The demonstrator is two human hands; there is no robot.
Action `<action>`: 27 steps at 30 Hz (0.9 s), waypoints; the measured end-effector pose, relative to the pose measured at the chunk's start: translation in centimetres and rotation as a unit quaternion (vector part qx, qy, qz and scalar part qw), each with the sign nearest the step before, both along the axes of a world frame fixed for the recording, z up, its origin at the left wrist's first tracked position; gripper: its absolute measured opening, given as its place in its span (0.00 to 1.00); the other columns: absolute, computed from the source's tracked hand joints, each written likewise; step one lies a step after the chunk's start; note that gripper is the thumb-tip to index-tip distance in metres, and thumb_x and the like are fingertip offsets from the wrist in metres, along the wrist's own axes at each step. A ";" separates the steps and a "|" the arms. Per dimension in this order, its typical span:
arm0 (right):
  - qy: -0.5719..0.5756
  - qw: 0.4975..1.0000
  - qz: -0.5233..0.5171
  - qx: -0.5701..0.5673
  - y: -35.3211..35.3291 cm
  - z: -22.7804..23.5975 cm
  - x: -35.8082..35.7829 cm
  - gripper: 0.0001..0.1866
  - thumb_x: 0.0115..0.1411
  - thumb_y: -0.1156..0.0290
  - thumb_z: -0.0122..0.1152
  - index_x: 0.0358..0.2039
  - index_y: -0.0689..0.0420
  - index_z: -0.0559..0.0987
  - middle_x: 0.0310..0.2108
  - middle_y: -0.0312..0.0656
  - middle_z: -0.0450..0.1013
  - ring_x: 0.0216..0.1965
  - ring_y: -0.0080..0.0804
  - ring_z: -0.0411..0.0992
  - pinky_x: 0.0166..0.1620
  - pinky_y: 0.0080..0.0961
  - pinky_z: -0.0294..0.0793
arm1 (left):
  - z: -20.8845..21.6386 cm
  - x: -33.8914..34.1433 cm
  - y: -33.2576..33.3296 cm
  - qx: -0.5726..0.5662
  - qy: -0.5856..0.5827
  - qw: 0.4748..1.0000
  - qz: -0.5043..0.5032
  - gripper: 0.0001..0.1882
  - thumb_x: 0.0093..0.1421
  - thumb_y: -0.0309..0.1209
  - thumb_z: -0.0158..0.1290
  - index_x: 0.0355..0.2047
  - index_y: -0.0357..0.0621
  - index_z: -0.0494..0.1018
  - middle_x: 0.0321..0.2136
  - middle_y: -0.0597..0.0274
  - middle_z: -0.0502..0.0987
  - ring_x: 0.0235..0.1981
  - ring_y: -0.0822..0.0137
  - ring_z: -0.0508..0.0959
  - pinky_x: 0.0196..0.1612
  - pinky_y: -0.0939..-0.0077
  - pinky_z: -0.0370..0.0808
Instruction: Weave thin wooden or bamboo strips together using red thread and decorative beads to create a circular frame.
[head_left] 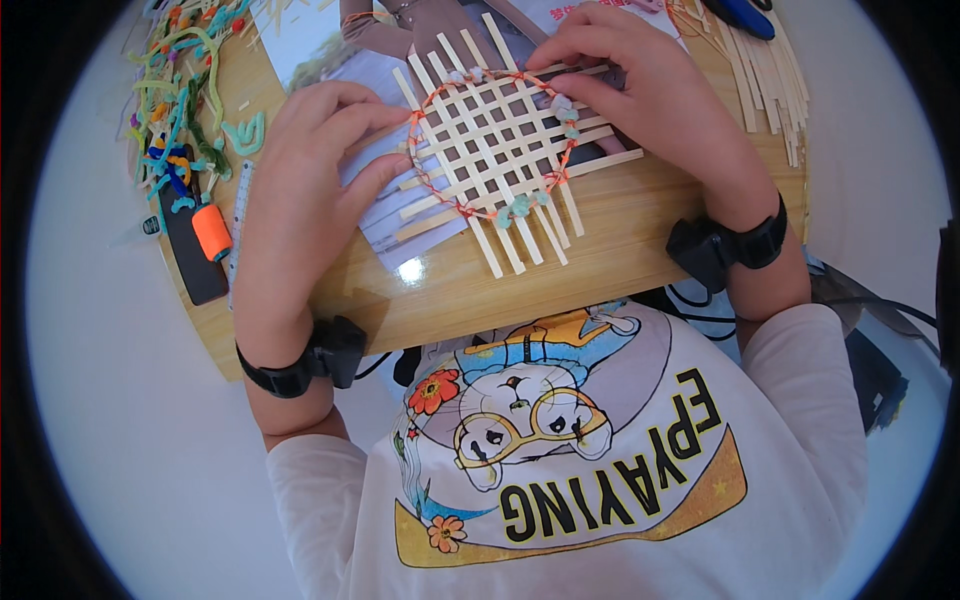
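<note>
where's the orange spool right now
In the head view, the orange spool lies at left, overlapping the dark bar, with the ruler just to its right and the left hand farther right.

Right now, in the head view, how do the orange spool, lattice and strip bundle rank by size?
Largest to smallest, as they look:
1. Lattice
2. Strip bundle, partly cut off by the view's edge
3. Orange spool

Your view is bright and slightly cool, with soft shadows and one small, harsh glare spot on the glossy bench (450, 290), apparently from overhead light. The woven lattice (495, 150) reads fairly sharp, while the fisheye bows your edges and blackens the corners.
</note>
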State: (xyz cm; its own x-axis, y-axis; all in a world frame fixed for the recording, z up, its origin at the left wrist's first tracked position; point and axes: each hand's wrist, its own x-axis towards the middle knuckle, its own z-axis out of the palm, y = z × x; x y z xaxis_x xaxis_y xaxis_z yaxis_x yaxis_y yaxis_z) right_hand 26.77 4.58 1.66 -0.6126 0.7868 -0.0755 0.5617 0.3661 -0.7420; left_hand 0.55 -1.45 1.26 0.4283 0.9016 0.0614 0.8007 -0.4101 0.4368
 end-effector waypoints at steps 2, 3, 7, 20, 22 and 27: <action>0.039 0.998 -0.015 -0.055 0.0 -0.2 0.6 0.09 0.53 0.74 0.61 0.36 0.61 0.78 0.35 0.45 0.69 0.41 0.39 0.67 0.44 0.28 0.67 | 0.0 0.0 -0.1 -0.008 -0.019 1.000 0.005 0.18 0.45 0.22 0.61 0.39 0.42 0.75 0.39 0.61 0.73 0.44 0.61 0.71 0.46 0.72 0.68; 0.038 0.998 -0.017 -0.054 -0.1 0.2 0.9 0.09 0.53 0.74 0.61 0.36 0.61 0.78 0.35 0.45 0.69 0.41 0.39 0.67 0.44 0.28 0.67 | 0.0 0.1 -0.3 -0.007 -0.021 1.000 0.004 0.18 0.45 0.22 0.61 0.39 0.42 0.75 0.39 0.61 0.73 0.44 0.61 0.71 0.46 0.72 0.68; 0.012 0.999 0.051 0.015 0.0 1.5 2.0 0.12 0.52 0.73 0.63 0.38 0.60 0.77 0.39 0.44 0.68 0.45 0.39 0.66 0.48 0.27 0.67 | 0.3 0.3 -0.5 -0.003 -0.059 0.998 0.039 0.16 0.45 0.21 0.61 0.37 0.41 0.75 0.37 0.61 0.73 0.42 0.62 0.72 0.44 0.73 0.69; 0.004 0.997 0.080 -0.002 -0.2 1.3 1.3 0.12 0.52 0.76 0.62 0.39 0.61 0.77 0.40 0.44 0.66 0.45 0.38 0.65 0.48 0.26 0.66 | 0.3 0.4 -1.1 -0.056 -0.042 0.996 0.052 0.15 0.44 0.20 0.61 0.35 0.41 0.75 0.34 0.63 0.72 0.36 0.65 0.72 0.39 0.76 0.70; 0.012 0.995 0.097 0.016 0.2 0.0 1.7 0.11 0.53 0.76 0.61 0.39 0.61 0.77 0.40 0.44 0.66 0.44 0.38 0.65 0.48 0.26 0.66 | 0.5 0.7 -1.4 -0.069 -0.053 0.995 0.057 0.16 0.44 0.19 0.61 0.36 0.40 0.75 0.34 0.63 0.72 0.35 0.65 0.73 0.38 0.76 0.70; 0.021 0.994 0.109 0.012 0.2 0.3 1.4 0.10 0.53 0.76 0.60 0.38 0.61 0.76 0.39 0.44 0.66 0.42 0.38 0.66 0.46 0.26 0.66 | 0.2 0.6 -1.5 -0.071 -0.074 0.993 0.054 0.18 0.44 0.17 0.60 0.38 0.39 0.73 0.34 0.62 0.72 0.32 0.66 0.73 0.37 0.77 0.70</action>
